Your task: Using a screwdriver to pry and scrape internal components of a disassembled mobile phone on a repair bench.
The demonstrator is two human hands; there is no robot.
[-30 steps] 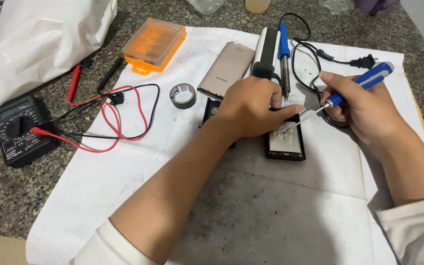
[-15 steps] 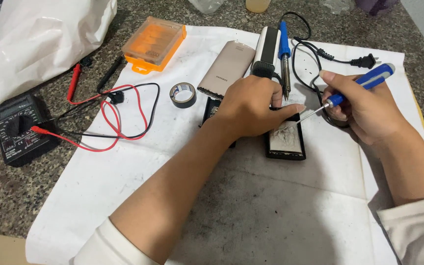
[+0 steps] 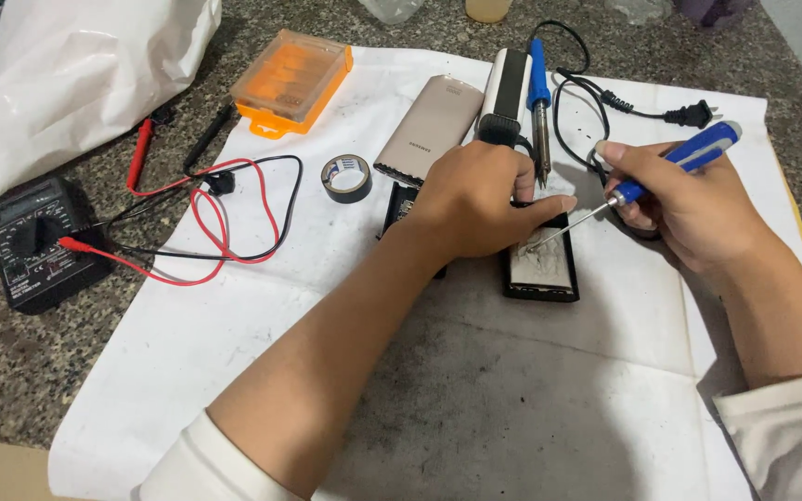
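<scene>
My left hand presses down on a small black open device lying on the white paper sheet, its thumb at the device's upper edge. My right hand grips a blue-handled screwdriver whose metal tip points into the device's pale inside, close to the left thumb. Another black part peeks out under my left hand; how much of it there is stays hidden.
A soldering iron with blue grip and its black cord and plug lie behind the hands. A beige power bank shell, black tape roll, orange case, multimeter with red and black leads, white plastic bag.
</scene>
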